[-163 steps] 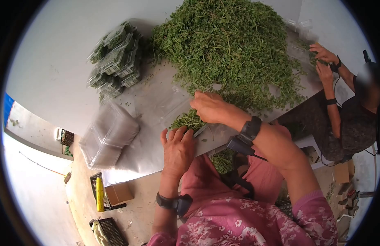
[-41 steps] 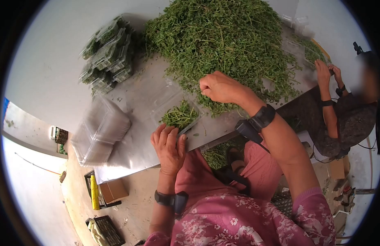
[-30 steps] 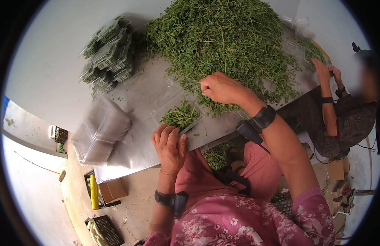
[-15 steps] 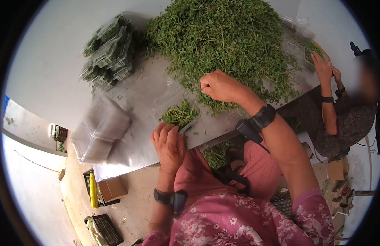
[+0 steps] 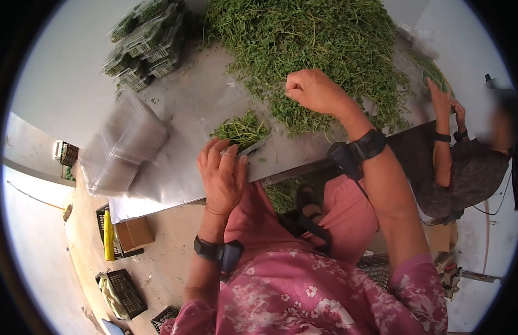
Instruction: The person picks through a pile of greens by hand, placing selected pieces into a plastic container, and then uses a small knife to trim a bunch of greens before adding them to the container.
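Observation:
A clear plastic container (image 5: 252,148) stands near the table's front edge, filled with cut green sprigs (image 5: 242,128). My left hand (image 5: 221,173) is at its near left corner, fingers curved over the rim and thumb along the near side. Over the front of a large heap of leafy greens (image 5: 303,44), my right hand (image 5: 314,92) is closed with its fingers bent together; what is in them, if anything, is hidden.
Left of the container lies a stack of empty clear containers (image 5: 125,142) on the metal table (image 5: 180,162). Filled, labelled packs (image 5: 144,44) are piled at the back left. A co-worker's hands (image 5: 439,100) are at greens on the right. Black crates (image 5: 122,293) stand on the floor.
The view has shifted, so the table sits higher and slightly left in the picture. My right hand is a little farther from the container, still closed. My left hand stays at its rim.

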Motion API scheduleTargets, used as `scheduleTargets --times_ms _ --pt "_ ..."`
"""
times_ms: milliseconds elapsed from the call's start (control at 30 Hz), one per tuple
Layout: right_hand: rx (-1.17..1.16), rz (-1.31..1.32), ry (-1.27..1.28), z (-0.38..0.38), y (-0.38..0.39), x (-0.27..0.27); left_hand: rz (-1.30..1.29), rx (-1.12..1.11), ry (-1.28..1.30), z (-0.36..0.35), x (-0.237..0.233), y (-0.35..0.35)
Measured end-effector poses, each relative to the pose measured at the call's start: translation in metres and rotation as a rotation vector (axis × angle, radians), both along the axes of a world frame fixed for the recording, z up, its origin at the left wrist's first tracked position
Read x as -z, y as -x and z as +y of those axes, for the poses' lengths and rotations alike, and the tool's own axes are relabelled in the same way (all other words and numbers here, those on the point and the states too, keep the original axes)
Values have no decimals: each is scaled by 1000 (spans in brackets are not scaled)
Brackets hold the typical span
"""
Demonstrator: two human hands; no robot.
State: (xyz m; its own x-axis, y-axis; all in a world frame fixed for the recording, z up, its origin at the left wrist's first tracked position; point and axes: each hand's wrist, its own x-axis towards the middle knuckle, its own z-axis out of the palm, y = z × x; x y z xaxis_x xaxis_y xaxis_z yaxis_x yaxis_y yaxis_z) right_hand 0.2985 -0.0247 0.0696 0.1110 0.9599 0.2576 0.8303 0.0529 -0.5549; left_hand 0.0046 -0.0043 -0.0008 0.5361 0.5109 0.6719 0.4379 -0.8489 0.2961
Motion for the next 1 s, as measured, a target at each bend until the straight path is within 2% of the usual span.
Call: scheduleTargets --times_ms 100,300,800,1000 --pt "36 -4 145 -1 1 -5 -33 -14 21 -1 0 1" --pt "30 12 214 1 3 -1 -30 -25 36 0 -1 3" --pt "42 22 126 8 4 5 -38 -10 34 0 -2 3" --pt "172 -23 126 12 7 -3 -38 6 50 0 -1 2"
